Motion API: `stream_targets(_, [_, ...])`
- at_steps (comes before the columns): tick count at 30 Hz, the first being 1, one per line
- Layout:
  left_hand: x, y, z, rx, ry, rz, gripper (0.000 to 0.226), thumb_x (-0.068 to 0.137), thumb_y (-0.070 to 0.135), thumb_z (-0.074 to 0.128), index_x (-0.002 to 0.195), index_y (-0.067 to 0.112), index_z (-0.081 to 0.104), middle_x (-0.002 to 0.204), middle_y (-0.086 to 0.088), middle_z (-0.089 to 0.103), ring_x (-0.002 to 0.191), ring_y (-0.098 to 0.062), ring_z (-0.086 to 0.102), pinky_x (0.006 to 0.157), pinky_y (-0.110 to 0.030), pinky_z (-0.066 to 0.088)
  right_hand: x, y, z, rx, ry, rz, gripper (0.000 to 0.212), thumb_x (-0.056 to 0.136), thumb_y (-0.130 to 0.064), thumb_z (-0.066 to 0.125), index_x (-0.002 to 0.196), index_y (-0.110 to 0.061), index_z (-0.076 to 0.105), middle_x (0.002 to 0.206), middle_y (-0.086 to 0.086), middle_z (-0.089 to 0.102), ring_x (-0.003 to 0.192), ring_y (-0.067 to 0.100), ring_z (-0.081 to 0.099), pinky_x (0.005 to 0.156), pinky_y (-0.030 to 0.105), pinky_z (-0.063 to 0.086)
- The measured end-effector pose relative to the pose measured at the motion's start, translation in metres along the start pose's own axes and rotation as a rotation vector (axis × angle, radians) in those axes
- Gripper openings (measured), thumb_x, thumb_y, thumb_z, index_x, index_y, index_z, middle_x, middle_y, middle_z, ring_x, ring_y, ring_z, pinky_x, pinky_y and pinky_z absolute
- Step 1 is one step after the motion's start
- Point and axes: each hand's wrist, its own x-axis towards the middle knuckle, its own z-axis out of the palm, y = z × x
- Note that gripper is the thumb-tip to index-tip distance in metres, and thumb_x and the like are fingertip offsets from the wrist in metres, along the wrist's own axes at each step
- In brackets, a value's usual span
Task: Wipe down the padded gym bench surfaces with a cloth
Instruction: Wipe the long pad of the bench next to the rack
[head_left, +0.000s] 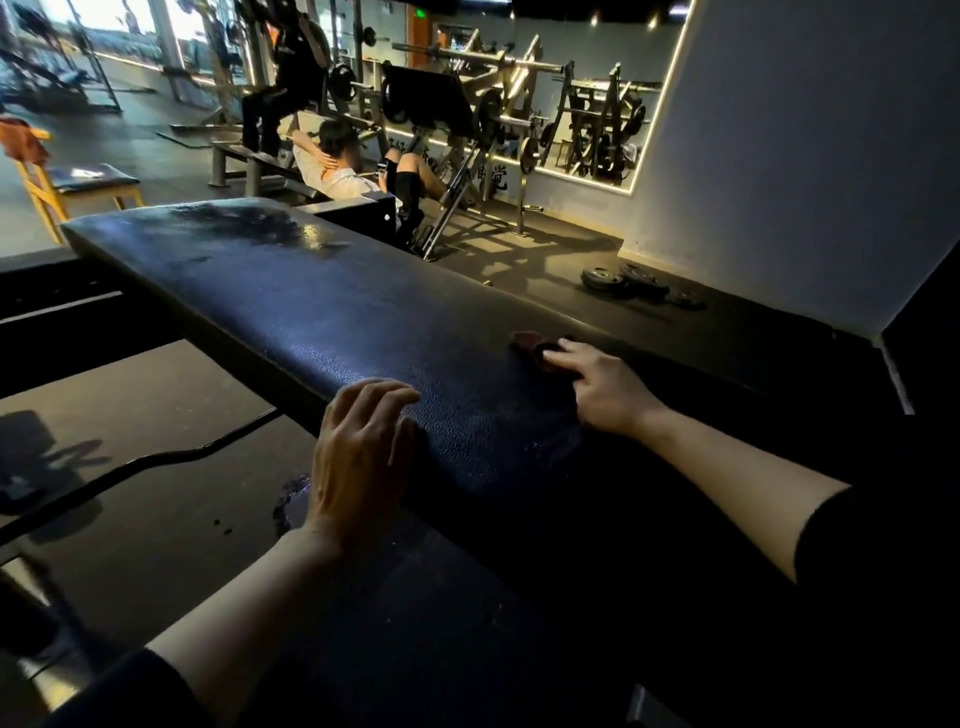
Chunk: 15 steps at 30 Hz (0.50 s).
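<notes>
A long padded bench (291, 291) in dark blue-black vinyl runs from the near right to the far left, with a wet sheen at its far end. My left hand (358, 457) rests on the pad's near left edge, fingers curled over it, holding nothing. My right hand (602, 389) lies on the pad's right side, its fingertips pressing a small dark red cloth (535, 348) flat against the surface. Most of the cloth is hidden in shadow under my fingers.
A person (337, 166) sits on a machine beyond the bench's far end. Weight plates (623, 283) lie on the floor at the right, near a grey wall. A yellow chair (62, 182) stands at the far left. A curved bar (156, 462) lies on the floor left of the bench.
</notes>
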Motion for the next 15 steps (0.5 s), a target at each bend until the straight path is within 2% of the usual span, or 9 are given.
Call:
stream_targets(1, [-0.009,0.003,-0.001,-0.007,0.003,-0.014,0.029,0.095,0.023,0.045,0.11,0.008,0.065,0.113,-0.006,0.063,0.11,-0.024,0.052,0.093,-0.039,0.046,0.001,-0.004,0.002,-0.022,0.01,0.022,0.059,0.089,0.006,0.039,0.142,-0.018,0.044,0.156,0.004,0.028,0.143,0.019,0.024,0.114,0.022,0.012])
stream_targets(3, [-0.022,0.008,-0.004,-0.017,0.019,-0.049,0.029,0.095,0.022,0.044,0.11,0.008,0.065,0.114,-0.005,0.062,0.109,-0.024,0.052,0.093,-0.037,0.045,-0.003,-0.029,0.016,-0.043,-0.019,-0.056,0.056,0.09,0.002,0.04,0.141,-0.019,0.045,0.155,0.003,0.029,0.143,0.019,0.025,0.115,0.026,0.017])
stream_targets(7, [-0.036,0.017,0.0,-0.039,0.072,-0.142,0.033,0.095,0.021,0.039,0.115,0.005,0.06,0.118,-0.01,0.059,0.109,-0.025,0.051,0.094,-0.031,0.041,-0.025,-0.078,0.042,0.012,-0.016,-0.292,0.057,0.086,0.003,0.045,0.139,-0.017,0.048,0.154,0.004,0.031,0.141,0.018,0.028,0.113,0.022,0.016])
stream_targets(10, [-0.037,0.024,0.004,-0.109,0.15,-0.156,0.033,0.095,0.023,0.038,0.121,0.006,0.052,0.121,-0.012,0.053,0.11,-0.024,0.048,0.091,-0.026,0.037,-0.045,-0.091,0.04,0.156,-0.091,-0.422,0.06,0.08,0.011,0.045,0.134,-0.013,0.054,0.15,0.005,0.039,0.138,0.017,0.034,0.115,0.022,0.018])
stream_targets(12, [-0.033,0.029,0.005,-0.173,0.208,-0.148,0.033,0.094,0.025,0.04,0.12,0.007,0.049,0.121,-0.009,0.048,0.108,-0.024,0.048,0.087,-0.03,0.04,-0.058,-0.091,0.033,0.285,-0.155,-0.516,0.062,0.075,0.014,0.047,0.131,-0.01,0.057,0.142,0.008,0.049,0.133,0.016,0.043,0.114,0.024,0.028])
stream_targets(13, [-0.03,0.031,0.005,-0.187,0.229,-0.145,0.033,0.093,0.026,0.041,0.12,0.008,0.048,0.121,-0.007,0.046,0.108,-0.024,0.048,0.086,-0.033,0.041,-0.06,-0.087,0.026,0.317,-0.135,-0.52,0.064,0.073,0.015,0.048,0.131,-0.01,0.057,0.137,0.009,0.055,0.128,0.016,0.048,0.111,0.022,0.034])
stream_targets(15, [-0.021,0.035,0.007,-0.19,0.253,-0.131,0.031,0.093,0.024,0.041,0.12,0.01,0.045,0.12,-0.004,0.044,0.108,-0.023,0.047,0.087,-0.033,0.042,-0.051,-0.071,0.007,0.311,0.046,-0.431,0.065,0.07,0.011,0.052,0.13,-0.012,0.057,0.124,0.009,0.063,0.116,0.017,0.058,0.102,0.018,0.042])
